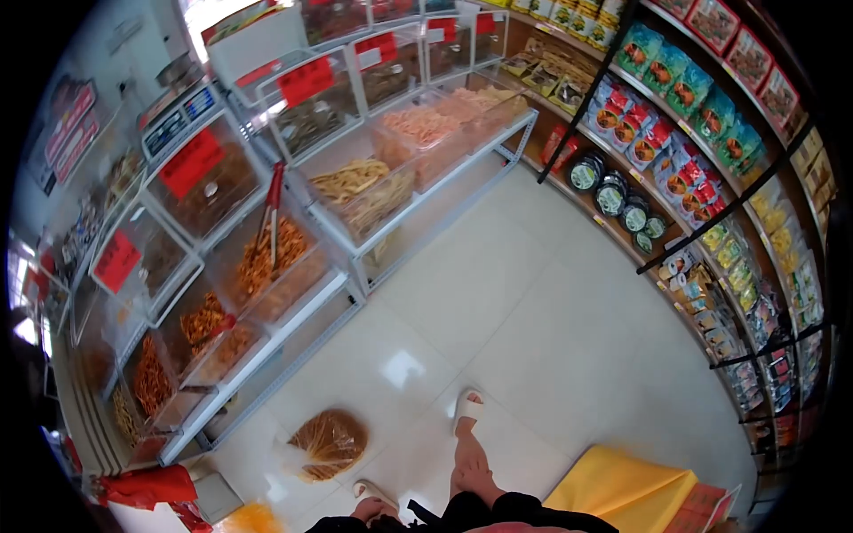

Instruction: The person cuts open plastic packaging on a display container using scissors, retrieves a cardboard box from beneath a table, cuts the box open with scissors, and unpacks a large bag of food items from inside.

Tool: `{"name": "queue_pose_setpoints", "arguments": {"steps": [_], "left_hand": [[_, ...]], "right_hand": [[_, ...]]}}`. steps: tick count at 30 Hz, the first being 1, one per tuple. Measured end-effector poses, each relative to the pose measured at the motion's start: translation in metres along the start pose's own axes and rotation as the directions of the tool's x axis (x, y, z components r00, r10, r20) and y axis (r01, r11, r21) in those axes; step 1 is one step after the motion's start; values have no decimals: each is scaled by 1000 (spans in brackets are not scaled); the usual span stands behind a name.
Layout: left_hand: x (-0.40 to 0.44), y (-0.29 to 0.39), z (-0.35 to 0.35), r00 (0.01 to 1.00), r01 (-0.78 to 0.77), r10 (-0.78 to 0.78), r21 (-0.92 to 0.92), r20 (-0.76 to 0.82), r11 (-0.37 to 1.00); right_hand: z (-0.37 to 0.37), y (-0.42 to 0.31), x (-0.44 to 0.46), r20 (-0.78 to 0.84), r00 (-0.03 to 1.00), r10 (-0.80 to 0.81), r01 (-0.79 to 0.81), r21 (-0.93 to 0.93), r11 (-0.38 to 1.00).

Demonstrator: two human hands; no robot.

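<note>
My right hand [477,478] rests on my bare right leg, its fingers spread and nothing held in them. Below it, dark clothing fills the bottom edge. Near the left sandal [375,490], my left hand [371,509] seems to lie low over my left leg, but its fingers are hard to make out. A clear plastic bag [330,444] full of brown food lies on the floor to the left, apart from both hands. The right sandal [469,404] stands on the floor tiles.
Clear bins of dried food [267,258] with red labels line the left, red-handled tongs [273,200] in one. Shelves of packaged goods [622,133] curve along the right. Yellow cloth or packaging [617,489] is at lower right, a red item [151,486] at lower left.
</note>
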State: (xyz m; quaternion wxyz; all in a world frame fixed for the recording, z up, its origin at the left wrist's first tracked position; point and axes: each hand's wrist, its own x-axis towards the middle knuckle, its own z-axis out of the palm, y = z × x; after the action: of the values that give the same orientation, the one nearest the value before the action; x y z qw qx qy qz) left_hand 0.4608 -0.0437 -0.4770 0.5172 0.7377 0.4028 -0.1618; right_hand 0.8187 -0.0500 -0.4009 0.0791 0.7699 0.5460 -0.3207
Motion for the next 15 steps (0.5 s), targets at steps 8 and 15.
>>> {"name": "queue_pose_setpoints", "arguments": {"steps": [8,15], "left_hand": [[188,221,-144,874,323,-479,-631,-87,705],[277,295,-262,848,328,-503,-578,-169,747]], "right_hand": [[-123,117,57,280,957,-72,-105,568,816],[-315,153,74,370,912,175,-334,424,842]]}}
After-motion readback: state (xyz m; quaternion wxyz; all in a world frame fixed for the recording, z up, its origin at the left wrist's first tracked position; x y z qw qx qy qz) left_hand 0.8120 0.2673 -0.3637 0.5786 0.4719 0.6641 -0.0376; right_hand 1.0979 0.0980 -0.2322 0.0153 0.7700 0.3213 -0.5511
